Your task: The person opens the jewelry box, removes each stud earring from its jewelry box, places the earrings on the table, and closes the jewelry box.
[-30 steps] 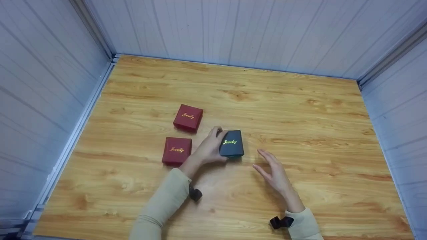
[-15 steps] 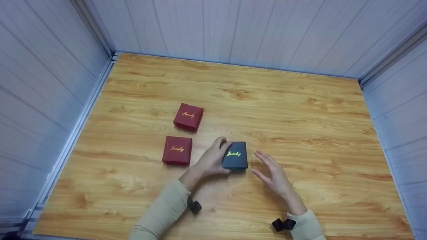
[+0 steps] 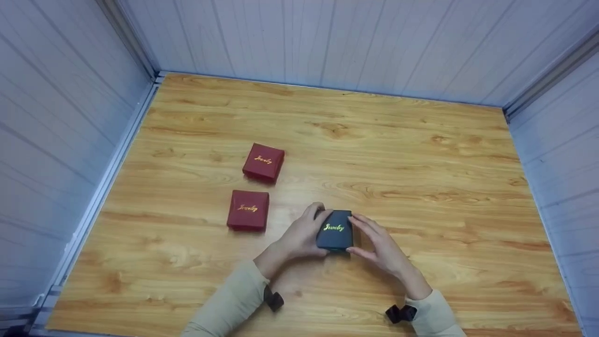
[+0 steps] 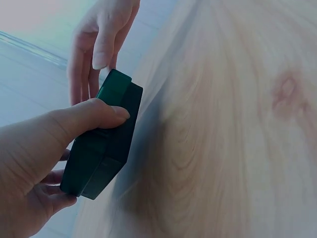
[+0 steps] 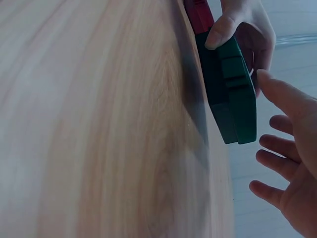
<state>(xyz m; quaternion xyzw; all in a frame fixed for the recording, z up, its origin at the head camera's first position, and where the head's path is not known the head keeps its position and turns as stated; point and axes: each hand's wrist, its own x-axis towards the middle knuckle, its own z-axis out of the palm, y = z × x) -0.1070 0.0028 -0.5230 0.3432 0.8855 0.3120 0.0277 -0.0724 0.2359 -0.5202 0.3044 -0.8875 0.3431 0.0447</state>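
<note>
We'd call this a small walled-in work booth, though we honestly can't tell what kind of building it's in. What gives it away for us: a wood-grain table (image 3: 421,150) takes up the whole middle, with a back wall (image 3: 304,42), left wall (image 3: 61,117) and right wall (image 3: 561,159) standing right up around it. They're all pale, bluish panelling with long seams, kinda like cladding. There are greyish corner strips (image 3: 126,40) too, plus a pale rail (image 3: 105,187) along the table's left side. And the black wrist cameras (image 3: 401,313) say recording setup to us.
</note>
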